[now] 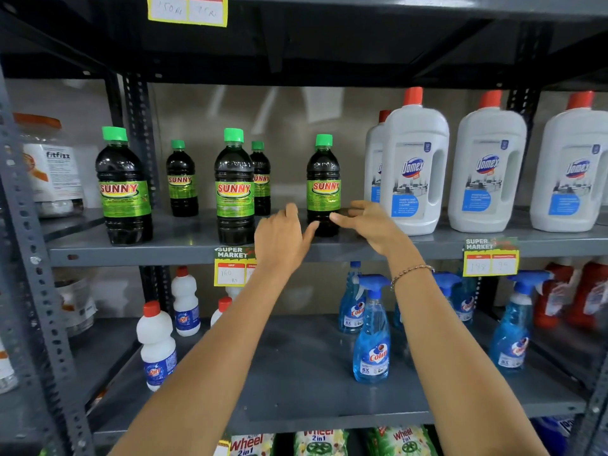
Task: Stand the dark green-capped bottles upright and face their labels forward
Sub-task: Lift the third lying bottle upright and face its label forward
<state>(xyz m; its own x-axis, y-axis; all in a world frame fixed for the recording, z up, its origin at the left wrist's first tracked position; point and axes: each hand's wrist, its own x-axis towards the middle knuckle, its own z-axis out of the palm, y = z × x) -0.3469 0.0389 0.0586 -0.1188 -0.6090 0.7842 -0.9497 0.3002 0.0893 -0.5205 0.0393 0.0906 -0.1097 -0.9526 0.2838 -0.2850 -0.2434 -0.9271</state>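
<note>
Hands (283,238) (365,222) open beside upright green-capped bottle (323,185)

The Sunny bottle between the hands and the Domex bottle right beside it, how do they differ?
The Sunny bottle is dark, slim and round with a green cap; the Domex bottle is white, broader and taller with a red cap and a moulded handle. The Sunny label is green, the Domex label white and blue. Both stand upright, labels forward.

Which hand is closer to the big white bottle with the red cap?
The right hand. It sits just left of the nearest white bottle, by its base. The left hand is farther left, on the other side of the dark green-capped bottle.
</note>
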